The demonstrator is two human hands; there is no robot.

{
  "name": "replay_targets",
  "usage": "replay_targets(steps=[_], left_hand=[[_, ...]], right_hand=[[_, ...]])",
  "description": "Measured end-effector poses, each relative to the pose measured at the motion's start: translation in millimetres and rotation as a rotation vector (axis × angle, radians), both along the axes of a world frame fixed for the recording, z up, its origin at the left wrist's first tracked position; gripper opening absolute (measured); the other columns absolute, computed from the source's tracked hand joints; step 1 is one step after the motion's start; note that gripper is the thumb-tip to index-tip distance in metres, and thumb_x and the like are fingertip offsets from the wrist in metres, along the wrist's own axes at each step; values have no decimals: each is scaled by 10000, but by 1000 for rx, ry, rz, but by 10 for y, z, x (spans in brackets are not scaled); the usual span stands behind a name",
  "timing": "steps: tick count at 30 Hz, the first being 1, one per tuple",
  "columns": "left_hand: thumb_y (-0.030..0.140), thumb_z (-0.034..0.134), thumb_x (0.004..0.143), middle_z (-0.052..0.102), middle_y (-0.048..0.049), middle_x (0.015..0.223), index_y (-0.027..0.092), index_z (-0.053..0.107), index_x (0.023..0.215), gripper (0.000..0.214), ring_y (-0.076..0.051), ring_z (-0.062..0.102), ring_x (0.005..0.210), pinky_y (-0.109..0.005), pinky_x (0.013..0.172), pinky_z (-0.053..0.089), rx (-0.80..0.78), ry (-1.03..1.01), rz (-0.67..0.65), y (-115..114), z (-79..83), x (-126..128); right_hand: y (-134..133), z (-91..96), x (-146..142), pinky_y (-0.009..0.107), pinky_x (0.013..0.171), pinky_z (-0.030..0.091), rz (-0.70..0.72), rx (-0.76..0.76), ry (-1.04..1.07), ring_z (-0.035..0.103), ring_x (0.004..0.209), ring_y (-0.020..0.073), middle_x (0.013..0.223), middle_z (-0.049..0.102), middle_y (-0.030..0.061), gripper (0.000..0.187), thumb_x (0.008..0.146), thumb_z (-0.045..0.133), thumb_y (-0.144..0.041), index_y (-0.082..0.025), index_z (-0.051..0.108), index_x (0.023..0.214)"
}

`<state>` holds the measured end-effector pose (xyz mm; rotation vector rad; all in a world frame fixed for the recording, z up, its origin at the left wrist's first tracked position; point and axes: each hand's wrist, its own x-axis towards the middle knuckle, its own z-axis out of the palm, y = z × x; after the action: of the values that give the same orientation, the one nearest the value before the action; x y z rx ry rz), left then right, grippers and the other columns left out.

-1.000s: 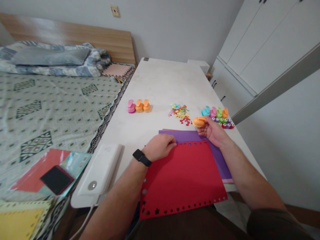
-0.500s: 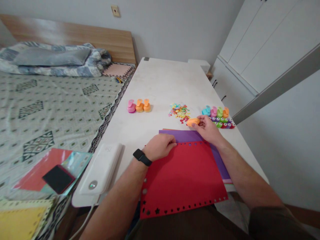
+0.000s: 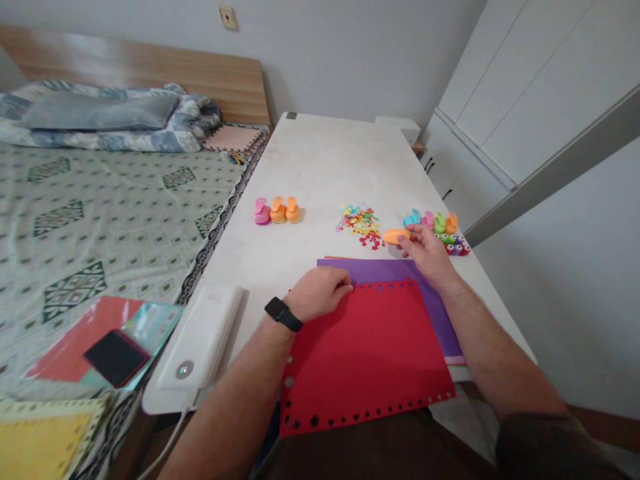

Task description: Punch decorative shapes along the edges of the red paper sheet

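Observation:
My left hand (image 3: 323, 291) is closed on the top edge of a red sheet of paper (image 3: 370, 353), whose borders are punched with small shapes. Purple paper (image 3: 373, 270) lies beneath it, with edges of other colours under that. In my right hand (image 3: 425, 250) is an orange craft punch (image 3: 397, 237), held just off the table beside a pile of colourful paper cutouts (image 3: 360, 223). Right behind that hand are rows of small punches (image 3: 451, 223) in several colours, partly hidden by it. Another pink punch (image 3: 261, 211) and two orange punches (image 3: 285, 211) stand to the left.
A white device with a cable (image 3: 200, 337) lies on the left side of the white table (image 3: 330, 160). On the bed are a phone (image 3: 117, 358), a plastic packet (image 3: 163, 323) and yellow punched paper (image 3: 45, 440). Cabinets (image 3: 540, 80) rise at the right.
My right hand has moved right and slightly up with the orange punch, away from the cutouts and closer to the rows of punches. My left hand stays on the red paper.

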<state>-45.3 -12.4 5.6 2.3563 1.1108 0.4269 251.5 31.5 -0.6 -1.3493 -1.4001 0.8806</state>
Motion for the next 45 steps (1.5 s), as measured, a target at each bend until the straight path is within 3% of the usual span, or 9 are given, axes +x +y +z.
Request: replay_targets(steps=[5, 12, 17, 20, 24, 26, 30, 39, 45], left_hand=[[297, 565, 992, 733, -42, 869, 201, 699, 913, 182, -166, 634, 759, -288, 708, 438, -4, 2, 1, 8, 8, 2], [305, 564, 994, 736, -44, 878, 202, 700, 912, 189, -172, 642, 779, -291, 724, 443, -10, 10, -2, 4, 9, -2], [301, 567, 992, 734, -43, 871, 203, 701, 914, 183, -173, 641, 779, -292, 725, 441, -4, 20, -5, 5, 2, -1], [307, 568, 992, 734, -43, 872, 204, 699, 912, 185, -172, 640, 774, -290, 720, 438, -8, 17, 4, 6, 8, -2], [311, 565, 993, 734, -41, 870, 206, 695, 904, 189, -167, 633, 759, -285, 709, 434, -11, 11, 5, 5, 12, -4], [310, 566, 993, 733, -42, 864, 207, 697, 905, 189, -169, 633, 758, -286, 712, 435, -10, 14, 5, 3, 9, -2], [310, 566, 993, 733, -45, 864, 205, 701, 916, 188, -174, 636, 769, -292, 717, 437, -5, 23, 5, 4, 5, 4], [295, 570, 987, 735, -44, 865, 203, 701, 904, 180, -173, 640, 771, -293, 714, 440, -3, 18, 1, 7, 2, 1], [292, 562, 987, 732, -46, 864, 204, 698, 909, 180, -174, 639, 770, -297, 717, 442, 0, 15, -4, 3, 13, 2]], right_hand=[[-58, 144, 179, 254, 550, 552, 51, -138, 101, 710, 725, 170, 986, 789, 72, 404, 891, 691, -603, -223, 665, 1025], [-143, 139, 341, 249, 422, 527, 235, -442, -63, 710, 624, 197, 797, 784, 87, 368, 902, 701, -563, -197, 694, 870], [-138, 154, 151, 296, 665, 643, 204, -270, 159, 763, 886, 214, 1010, 804, 60, 332, 896, 719, -553, -232, 687, 972], [-139, 217, 178, 281, 559, 616, 228, -272, 124, 760, 833, 225, 975, 803, 67, 356, 890, 714, -573, -230, 689, 983], [-165, 236, 326, 247, 453, 549, 307, -400, -16, 726, 681, 203, 858, 788, 81, 368, 901, 705, -567, -199, 695, 908], [-168, 214, 338, 249, 503, 572, 305, -399, -5, 718, 678, 186, 866, 787, 71, 355, 882, 735, -554, -201, 698, 893], [-143, 196, 252, 308, 702, 642, 215, -223, 162, 746, 872, 204, 1016, 787, 38, 348, 869, 740, -572, -246, 694, 983], [-103, 119, 279, 278, 580, 627, 126, -246, 127, 737, 881, 212, 1011, 780, 60, 361, 871, 736, -571, -234, 692, 994], [-124, 104, 184, 274, 615, 614, 142, -219, 161, 746, 885, 205, 1041, 792, 61, 356, 876, 731, -566, -235, 690, 1002]])
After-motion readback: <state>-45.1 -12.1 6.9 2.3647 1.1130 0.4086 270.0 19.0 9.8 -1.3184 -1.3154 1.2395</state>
